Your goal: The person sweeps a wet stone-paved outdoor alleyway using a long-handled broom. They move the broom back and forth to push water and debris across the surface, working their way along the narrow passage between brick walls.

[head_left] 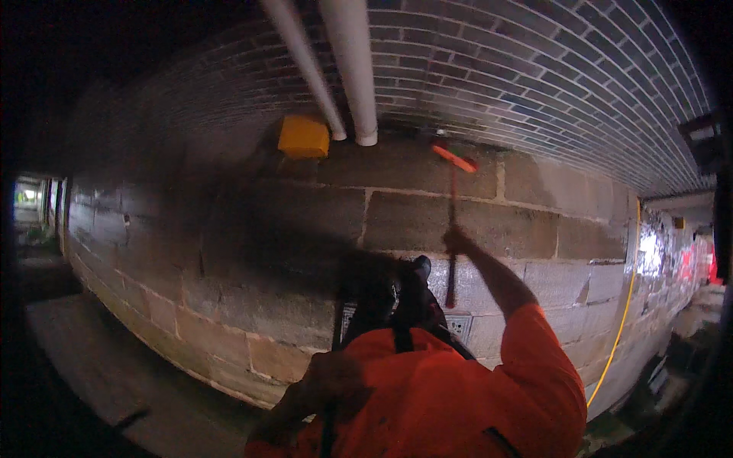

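My right hand (456, 241) is raised and closed around the thin dark handle of a long brush (452, 267). The brush's orange head (454, 159) rests against the top course of the stone block wall (305, 214). An orange sleeve (534, 359) covers that arm up to the elbow. My left hand (313, 389) is a blurred brown shape low in the picture, next to a thin dark rod (328, 431); its grip is not visible. A bulky dark object with black straps (397, 301) sits above my orange jacket, and I cannot tell what it is.
Two white pipes (347, 69) run down the brick wall, ending beside a yellow box (303, 136). A yellow cable (626, 305) hangs down the wall at the right. A small vent grate (460, 324) is set low in the blocks. A paved path (114, 366) runs off left.
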The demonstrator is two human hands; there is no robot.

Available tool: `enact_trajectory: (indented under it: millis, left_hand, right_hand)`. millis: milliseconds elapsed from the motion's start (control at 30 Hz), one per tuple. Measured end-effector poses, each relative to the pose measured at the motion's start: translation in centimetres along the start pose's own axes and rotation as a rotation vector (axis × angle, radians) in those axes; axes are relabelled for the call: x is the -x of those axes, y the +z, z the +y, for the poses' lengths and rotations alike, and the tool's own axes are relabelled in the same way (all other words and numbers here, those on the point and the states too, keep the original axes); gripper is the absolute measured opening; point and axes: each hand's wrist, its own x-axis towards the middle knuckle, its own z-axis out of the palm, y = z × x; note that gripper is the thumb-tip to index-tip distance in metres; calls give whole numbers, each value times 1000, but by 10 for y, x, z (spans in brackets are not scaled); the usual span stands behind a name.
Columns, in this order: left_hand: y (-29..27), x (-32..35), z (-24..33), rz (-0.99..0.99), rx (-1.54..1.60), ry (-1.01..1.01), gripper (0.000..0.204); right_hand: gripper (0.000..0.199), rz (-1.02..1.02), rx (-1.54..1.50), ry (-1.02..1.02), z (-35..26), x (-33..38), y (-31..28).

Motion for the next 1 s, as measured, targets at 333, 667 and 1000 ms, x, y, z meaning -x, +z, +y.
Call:
enact_trajectory:
  millis: [333,667,1000]
  left_hand:
    - [-33,85,-8,227,56,-10,17]
    - [-36,105,-17,365,40,-44,17]
    - [-29,95,-29,415,11,9,18]
  right_hand:
    - [13,-141,-1466,907,-81,-153,-60]
    - [28,-315,-996,592,-88,-63,-142]
    - [17,-232,-678,234,-83,-71,-182]
